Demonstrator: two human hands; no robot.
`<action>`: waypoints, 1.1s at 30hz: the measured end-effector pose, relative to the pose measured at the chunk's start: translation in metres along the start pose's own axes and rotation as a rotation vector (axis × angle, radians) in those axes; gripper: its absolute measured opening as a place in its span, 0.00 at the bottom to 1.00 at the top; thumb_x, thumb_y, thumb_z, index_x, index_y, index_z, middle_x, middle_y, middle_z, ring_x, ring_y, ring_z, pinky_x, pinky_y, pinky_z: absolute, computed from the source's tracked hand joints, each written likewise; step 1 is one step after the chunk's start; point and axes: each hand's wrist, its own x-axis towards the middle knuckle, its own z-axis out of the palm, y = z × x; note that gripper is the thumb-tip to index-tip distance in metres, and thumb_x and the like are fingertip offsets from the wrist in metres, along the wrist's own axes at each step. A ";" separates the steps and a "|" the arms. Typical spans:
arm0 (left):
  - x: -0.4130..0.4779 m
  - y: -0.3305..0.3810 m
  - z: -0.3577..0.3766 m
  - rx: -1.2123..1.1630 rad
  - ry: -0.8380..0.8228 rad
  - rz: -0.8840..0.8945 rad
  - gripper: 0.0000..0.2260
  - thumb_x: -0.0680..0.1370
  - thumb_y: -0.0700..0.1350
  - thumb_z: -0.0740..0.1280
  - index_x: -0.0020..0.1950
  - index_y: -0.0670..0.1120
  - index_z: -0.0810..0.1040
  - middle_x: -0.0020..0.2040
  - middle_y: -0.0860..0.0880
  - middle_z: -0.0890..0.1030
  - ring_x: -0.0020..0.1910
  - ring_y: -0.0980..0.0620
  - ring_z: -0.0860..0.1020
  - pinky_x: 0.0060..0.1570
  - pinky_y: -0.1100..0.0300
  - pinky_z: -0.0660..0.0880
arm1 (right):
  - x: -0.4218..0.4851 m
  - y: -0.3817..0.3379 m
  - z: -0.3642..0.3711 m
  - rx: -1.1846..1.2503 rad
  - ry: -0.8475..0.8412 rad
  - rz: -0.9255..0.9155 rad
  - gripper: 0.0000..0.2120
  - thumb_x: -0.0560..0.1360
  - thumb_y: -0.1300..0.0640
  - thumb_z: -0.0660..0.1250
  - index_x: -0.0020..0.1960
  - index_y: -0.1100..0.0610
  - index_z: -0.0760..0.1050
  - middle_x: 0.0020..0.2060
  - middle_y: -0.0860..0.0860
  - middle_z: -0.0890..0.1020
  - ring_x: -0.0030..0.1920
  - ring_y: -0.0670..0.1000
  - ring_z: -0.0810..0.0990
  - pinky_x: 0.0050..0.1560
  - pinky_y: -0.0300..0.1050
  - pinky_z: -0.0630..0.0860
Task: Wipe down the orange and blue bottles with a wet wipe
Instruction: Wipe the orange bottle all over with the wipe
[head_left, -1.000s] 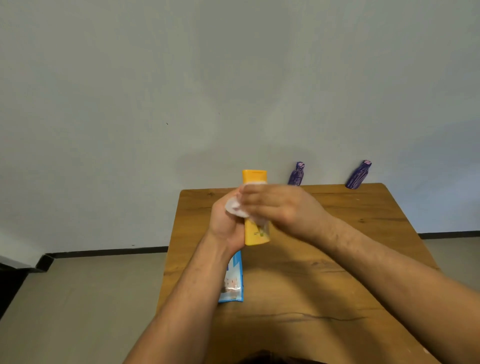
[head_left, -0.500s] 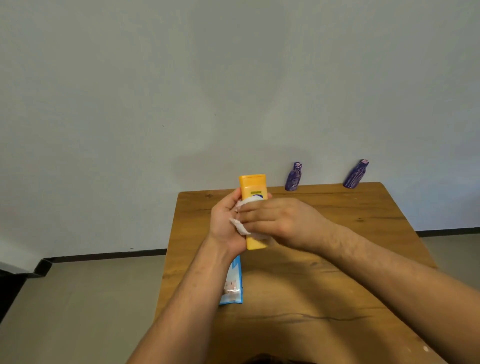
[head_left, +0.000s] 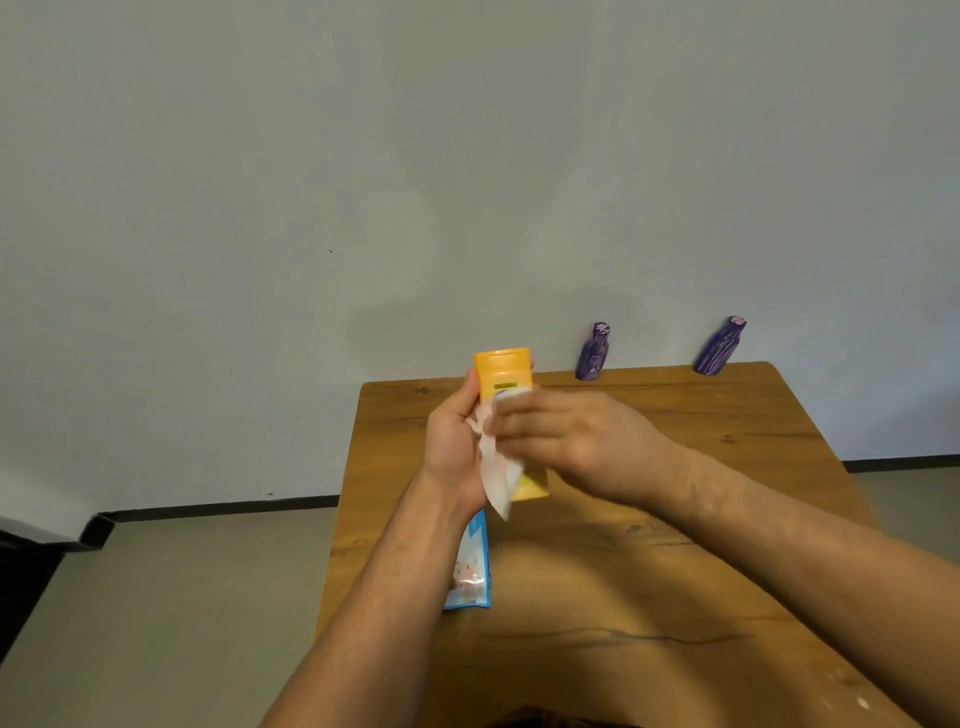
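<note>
An orange bottle (head_left: 503, 371) is held upright above the wooden table (head_left: 727, 519) by my left hand (head_left: 453, 447), whose fingers wrap round its left side and back. My right hand (head_left: 566, 441) presses a white wet wipe (head_left: 497, 480) against the bottle's front; a corner of the wipe hangs below the hands. The bottle's cap and upper label show above the fingers, its bottom edge shows below them. Two blue-purple bottles (head_left: 593, 352) (head_left: 721, 345) stand at the table's far edge against the wall.
A blue wet-wipe packet (head_left: 471, 569) lies flat on the table's left side, partly under my left forearm. The table's left edge drops to a grey floor (head_left: 171, 597). A pale wall (head_left: 467, 182) rises behind the table.
My right hand has slid the wipe down and then up along the front of the orange bottle. More of the wipe now hangs loose below. The bottle stays in my left hand.
</note>
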 end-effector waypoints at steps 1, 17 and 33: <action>0.001 0.000 0.000 0.045 0.008 -0.004 0.24 0.83 0.57 0.55 0.64 0.40 0.76 0.45 0.44 0.81 0.42 0.48 0.82 0.43 0.57 0.80 | -0.002 0.003 -0.002 0.020 -0.027 -0.038 0.10 0.80 0.65 0.66 0.56 0.64 0.83 0.60 0.58 0.83 0.64 0.57 0.81 0.62 0.52 0.80; 0.007 0.001 -0.001 0.104 0.055 -0.003 0.27 0.83 0.58 0.53 0.58 0.40 0.82 0.43 0.45 0.82 0.39 0.50 0.82 0.40 0.58 0.80 | -0.012 0.013 -0.003 0.018 -0.009 -0.025 0.10 0.81 0.65 0.65 0.58 0.65 0.83 0.62 0.59 0.82 0.65 0.58 0.80 0.64 0.53 0.78; 0.004 -0.005 0.009 -0.046 0.001 0.036 0.14 0.85 0.46 0.57 0.58 0.39 0.77 0.46 0.43 0.81 0.47 0.47 0.82 0.49 0.55 0.79 | 0.017 0.007 -0.002 -0.063 0.250 0.273 0.07 0.77 0.62 0.70 0.53 0.61 0.85 0.56 0.55 0.85 0.56 0.57 0.82 0.57 0.46 0.79</action>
